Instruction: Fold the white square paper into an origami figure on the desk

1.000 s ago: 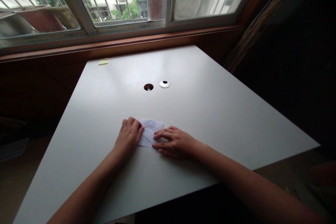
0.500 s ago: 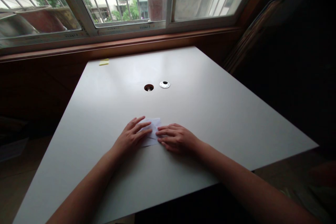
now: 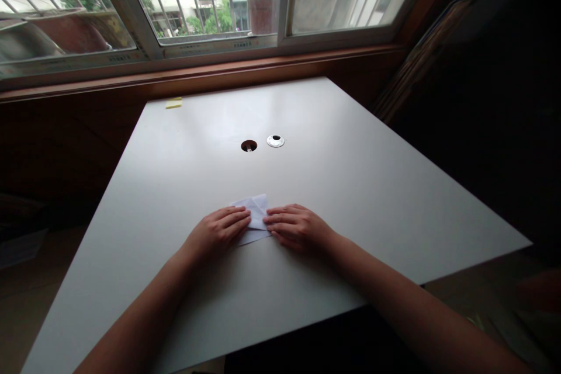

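Note:
A small folded sheet of white paper (image 3: 258, 210) lies on the white table, with crease lines and a separate lower flap showing along its near edge. My left hand (image 3: 221, 227) covers the paper's left side, its fingers drawn together and pressed on it. From the other side, my right hand (image 3: 298, 227) holds the right edge with its fingertips close together. Both thumbs are mostly hidden beneath the hands.
The white tabletop (image 3: 350, 187) has a round cable hole (image 3: 249, 146). Beside the hole lies a silver ring-shaped cover (image 3: 276, 141). A yellow sticky note (image 3: 174, 103) is at the far left edge. Beyond the table stands a barred window (image 3: 210, 0) with plant pots outside.
My left hand's fingers have gone from spread to close together on the paper. The paper has turned slightly, and my right hand has shifted a little along its right edge.

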Demonstrator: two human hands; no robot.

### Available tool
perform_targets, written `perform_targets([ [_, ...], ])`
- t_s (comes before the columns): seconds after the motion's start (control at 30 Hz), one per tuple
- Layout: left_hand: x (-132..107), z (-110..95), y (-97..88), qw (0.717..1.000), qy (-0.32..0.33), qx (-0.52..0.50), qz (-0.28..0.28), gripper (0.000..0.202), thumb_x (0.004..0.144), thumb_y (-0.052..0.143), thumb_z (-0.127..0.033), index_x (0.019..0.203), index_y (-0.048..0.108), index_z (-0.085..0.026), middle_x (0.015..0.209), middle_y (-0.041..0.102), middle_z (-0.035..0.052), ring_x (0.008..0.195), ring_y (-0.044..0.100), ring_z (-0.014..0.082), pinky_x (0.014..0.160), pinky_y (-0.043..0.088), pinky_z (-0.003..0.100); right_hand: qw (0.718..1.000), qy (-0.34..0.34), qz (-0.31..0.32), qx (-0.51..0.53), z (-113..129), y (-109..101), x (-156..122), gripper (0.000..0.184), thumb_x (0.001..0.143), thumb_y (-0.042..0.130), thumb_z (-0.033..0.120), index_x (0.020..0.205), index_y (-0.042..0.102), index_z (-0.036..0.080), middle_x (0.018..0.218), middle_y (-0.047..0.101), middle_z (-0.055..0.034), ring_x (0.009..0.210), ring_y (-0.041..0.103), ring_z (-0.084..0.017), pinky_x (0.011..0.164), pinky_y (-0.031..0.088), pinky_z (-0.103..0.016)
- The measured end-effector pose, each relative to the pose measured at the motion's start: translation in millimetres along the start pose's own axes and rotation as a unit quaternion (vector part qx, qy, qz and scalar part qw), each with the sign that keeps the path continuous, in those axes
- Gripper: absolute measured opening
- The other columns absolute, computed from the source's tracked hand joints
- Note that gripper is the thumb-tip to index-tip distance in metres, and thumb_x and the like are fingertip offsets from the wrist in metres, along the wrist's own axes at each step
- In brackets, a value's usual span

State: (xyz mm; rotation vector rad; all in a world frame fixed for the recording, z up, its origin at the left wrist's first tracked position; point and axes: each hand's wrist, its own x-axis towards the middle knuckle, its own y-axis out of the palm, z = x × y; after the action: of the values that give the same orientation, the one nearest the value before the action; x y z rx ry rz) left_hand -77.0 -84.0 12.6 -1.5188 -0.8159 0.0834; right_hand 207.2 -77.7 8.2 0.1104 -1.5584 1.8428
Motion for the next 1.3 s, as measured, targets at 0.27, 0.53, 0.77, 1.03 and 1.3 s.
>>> perform_targets([
  [0.27,-0.6,-6.2,-3.4,0.999,-0.032,0.018,0.002,0.029,0.095,0.054,-0.02,0.122,0.064,-0.023,0.114,0.073,0.0075,0.107,0.069,0.0204,0.09,0.059,0.038,1.0,0.002,0.009,-0.019,-1.7,0.3,-1.6,0.028,0.093,0.061,0.03,0.119,0.066,0.021,0.112,0.073,-0.006,0.109,0.064,-0.019,0.09,0.053,-0.034],
  [0.53,3.6,-20.2,-3.5,0.999,0.0,0.029,-0.031,0.031,0.092,0.058,-0.017,0.122,0.063,-0.024,0.113,0.074,0.0054,0.105,0.069,0.0209,0.086,0.059,0.037,0.998,0.0,-0.033,-0.059,1.3,0.7,0.8,0.019,0.094,0.059,0.025,0.111,0.068,0.022,0.103,0.074,-0.0058,0.093,0.065,-0.018,0.076,0.051,-0.032],
  [0.77,7.0,-26.1,-6.4,0.998,0.018,0.023,-0.047,0.038,0.09,0.06,-0.013,0.127,0.06,-0.021,0.116,0.073,0.0041,0.109,0.067,0.0198,0.088,0.058,0.035,0.995,-0.044,-0.034,-0.082,7.6,-3.2,1.7,0.019,0.095,0.057,0.02,0.112,0.066,0.019,0.107,0.074,-0.0058,0.097,0.066,-0.02,0.08,0.05,-0.036],
  [1.03,4.0,-21.0,-9.4,0.997,0.009,0.017,-0.081,0.04,0.089,0.062,-0.013,0.127,0.061,-0.025,0.115,0.074,0.0025,0.111,0.067,0.0196,0.088,0.059,0.035,0.993,-0.048,-0.041,-0.104,5.1,-11.3,-0.4,0.02,0.095,0.056,0.017,0.113,0.066,0.019,0.112,0.073,-0.0066,0.099,0.067,-0.019,0.082,0.048,-0.036],
  [1.3,2.7,-20.6,-11.6,0.993,0.019,0.027,-0.11,0.034,0.087,0.066,-0.013,0.119,0.066,-0.024,0.109,0.076,0.0022,0.107,0.069,0.0196,0.084,0.058,0.033,0.989,-0.056,-0.051,-0.125,5.1,-12.5,0.9,0.018,0.094,0.059,0.016,0.111,0.067,0.017,0.112,0.073,-0.0069,0.099,0.067,-0.019,0.081,0.048,-0.035],
])
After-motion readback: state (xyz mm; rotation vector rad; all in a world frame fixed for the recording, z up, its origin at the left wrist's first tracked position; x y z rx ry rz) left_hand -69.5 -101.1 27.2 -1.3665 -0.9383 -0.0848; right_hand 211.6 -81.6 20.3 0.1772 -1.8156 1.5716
